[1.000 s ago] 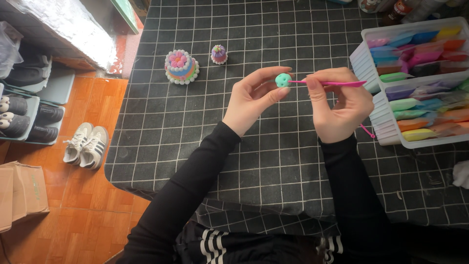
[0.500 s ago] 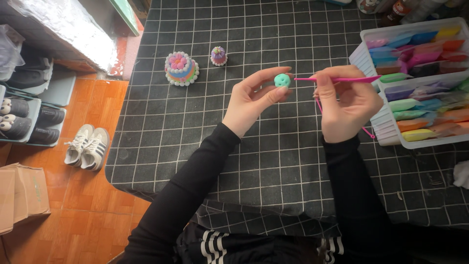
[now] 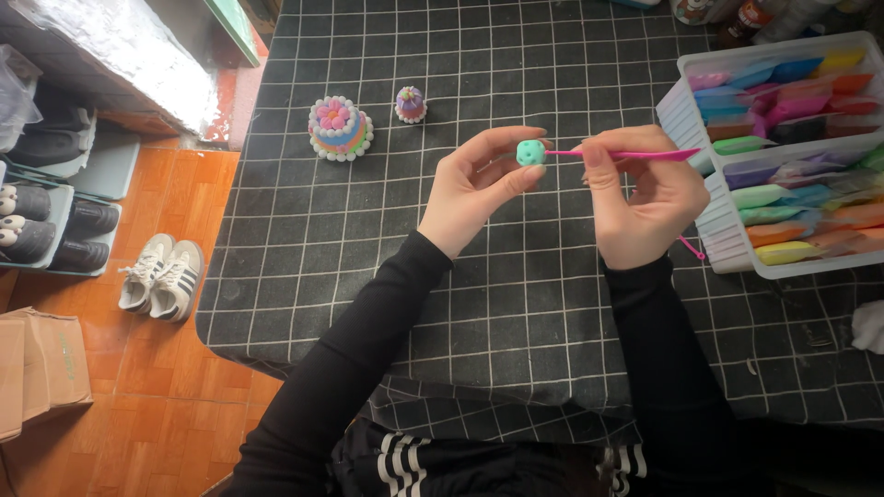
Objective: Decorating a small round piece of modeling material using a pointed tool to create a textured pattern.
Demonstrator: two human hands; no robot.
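Observation:
My left hand [image 3: 479, 189] pinches a small teal clay ball [image 3: 529, 153] between thumb and fingers, held above the black grid-patterned table [image 3: 368, 248]. My right hand [image 3: 640, 198] grips a thin pink sculpting tool [image 3: 635, 155] whose tip touches the right side of the ball. A small multicoloured clay cake [image 3: 340, 128] with a pink flower on top stands on the table to the left. A tiny purple clay cupcake [image 3: 411, 104] sits just right of the cake.
A white tray [image 3: 727, 235] with several coloured clay packs stands at the right. Bottles [image 3: 737, 14] stand at the top edge. On the orange floor at the left lie white sneakers [image 3: 157, 276], a shoe rack [image 3: 46, 212] and a cardboard box [image 3: 41, 373].
Both hands have shifted slightly while the tool tip stays at the ball; the ball has turned a little in my left fingers.

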